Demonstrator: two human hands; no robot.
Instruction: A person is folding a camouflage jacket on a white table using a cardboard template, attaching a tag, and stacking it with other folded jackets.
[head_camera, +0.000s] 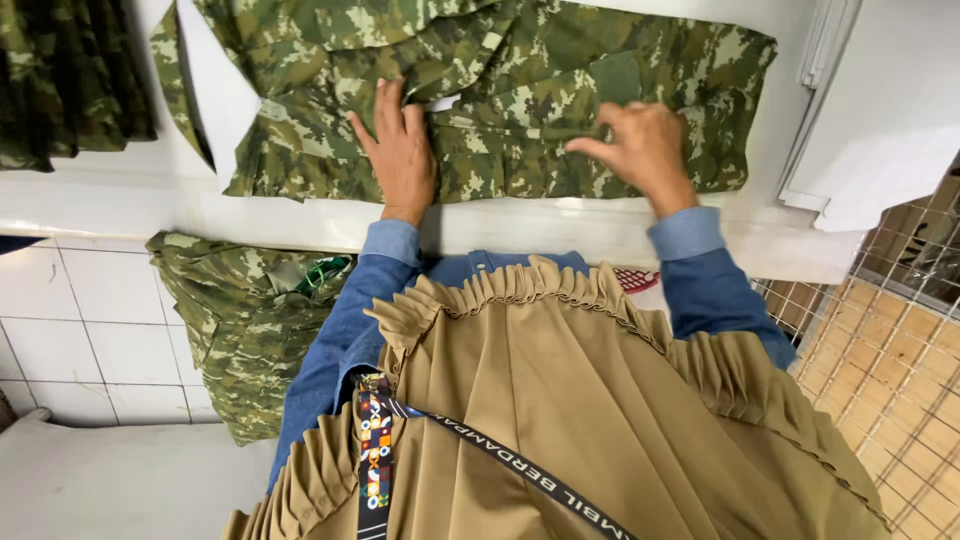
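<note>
On the camouflage shirt (520, 90), left hand (400, 150) lies flat, right hand (640, 150) seemingly pinches a fold, fingertips hidden.

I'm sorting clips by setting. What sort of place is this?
Probably a garment workshop: a camouflage shirt lies flat on a white table under both hands, with more camouflage clothes piled nearby.

- A dark camouflage garment (70, 85) lies bunched at the far left of the white table (130, 195).
- Another camouflage piece (235, 320) hangs off the table's near edge, with a bit of green (322, 272) tucked in its folds.
- A white tiled wall face (90, 335) runs below the table on the left.
- White flat boards (880, 110) are stacked at the right.
- A wire grid (890, 300) stands over a woven tan mat (900, 380) at lower right.
</note>
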